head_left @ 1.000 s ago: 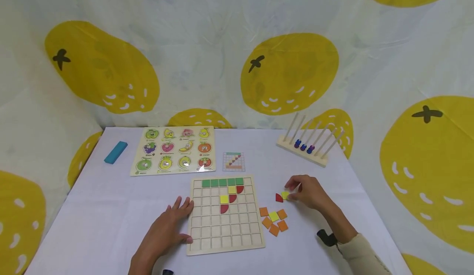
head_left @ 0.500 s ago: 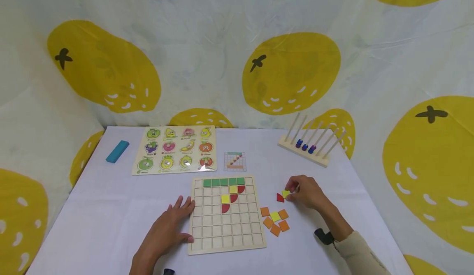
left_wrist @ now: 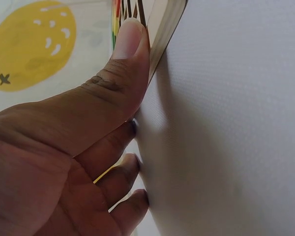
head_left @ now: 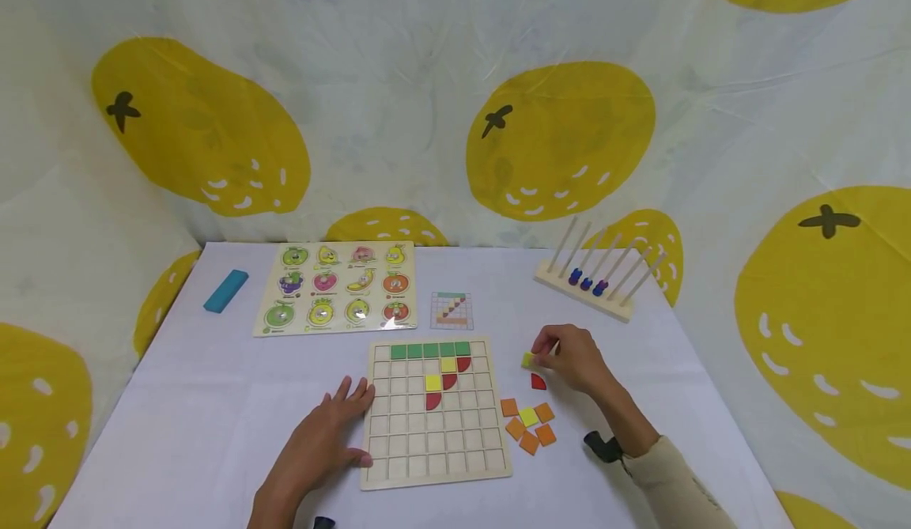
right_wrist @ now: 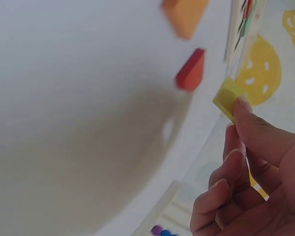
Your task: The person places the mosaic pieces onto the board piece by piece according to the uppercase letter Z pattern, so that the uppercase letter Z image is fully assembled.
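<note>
My right hand [head_left: 575,361] pinches a yellow square tile [head_left: 527,360] between thumb and fingers. In the right wrist view that tile [right_wrist: 225,98] is held clear of the tabletop. Just below it lies a red quarter-circle tile [head_left: 538,383]. My left hand [head_left: 320,443] rests at the left edge of a wooden grid board [head_left: 455,443], fingers spread and thumb on the rim. The board bears a row of several green tiles [head_left: 430,350] along its top, with yellow squares [head_left: 433,383] and red quarter-circles [head_left: 449,382] stepping down diagonally toward the left.
Several orange square tiles [head_left: 545,434] surround a yellow one [head_left: 529,417] right of the board. A printed pattern card [head_left: 451,319] lies behind the board. Farther back are a fruit puzzle [head_left: 342,300], a teal block [head_left: 226,291] and a pegged bead stand [head_left: 584,290].
My right hand has lifted the yellow square from beside the red quarter-circle and moved it leftward and slightly away from me. The left hand stays put on the board.
</note>
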`<state>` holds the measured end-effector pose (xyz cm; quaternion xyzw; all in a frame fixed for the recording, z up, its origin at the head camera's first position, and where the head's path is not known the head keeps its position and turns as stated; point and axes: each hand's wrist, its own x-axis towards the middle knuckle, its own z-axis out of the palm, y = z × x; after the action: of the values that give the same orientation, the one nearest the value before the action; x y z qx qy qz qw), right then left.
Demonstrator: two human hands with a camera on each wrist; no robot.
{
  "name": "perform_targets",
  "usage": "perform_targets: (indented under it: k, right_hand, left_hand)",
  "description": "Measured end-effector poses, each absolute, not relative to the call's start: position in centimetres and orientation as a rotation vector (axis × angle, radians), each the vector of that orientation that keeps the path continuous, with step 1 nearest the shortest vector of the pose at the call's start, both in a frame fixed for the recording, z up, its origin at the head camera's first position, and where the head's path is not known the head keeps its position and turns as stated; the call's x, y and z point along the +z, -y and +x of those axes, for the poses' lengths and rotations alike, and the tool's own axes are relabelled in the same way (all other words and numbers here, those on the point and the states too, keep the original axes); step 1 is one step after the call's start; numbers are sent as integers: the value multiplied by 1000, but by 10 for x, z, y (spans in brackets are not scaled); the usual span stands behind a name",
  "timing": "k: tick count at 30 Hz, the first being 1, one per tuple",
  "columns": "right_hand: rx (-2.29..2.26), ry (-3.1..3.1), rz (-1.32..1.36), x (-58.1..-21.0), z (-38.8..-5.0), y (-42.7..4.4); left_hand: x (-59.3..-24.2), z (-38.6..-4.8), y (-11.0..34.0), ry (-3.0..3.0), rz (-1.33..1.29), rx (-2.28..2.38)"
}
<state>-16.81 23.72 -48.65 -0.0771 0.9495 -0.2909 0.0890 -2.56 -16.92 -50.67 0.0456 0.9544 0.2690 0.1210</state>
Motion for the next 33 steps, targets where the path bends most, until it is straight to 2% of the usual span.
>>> perform_targets:
  k: [18, 33]
  right_hand:
    - [-949, -2766, -514, -467, -152, -146]
    - [-865, -2619, -720, -477, -136, -85]
  left_hand:
    - [-508, -25, 167, -2792, 134, 801]
    - [-506, -25, 169, -2777, 122, 836]
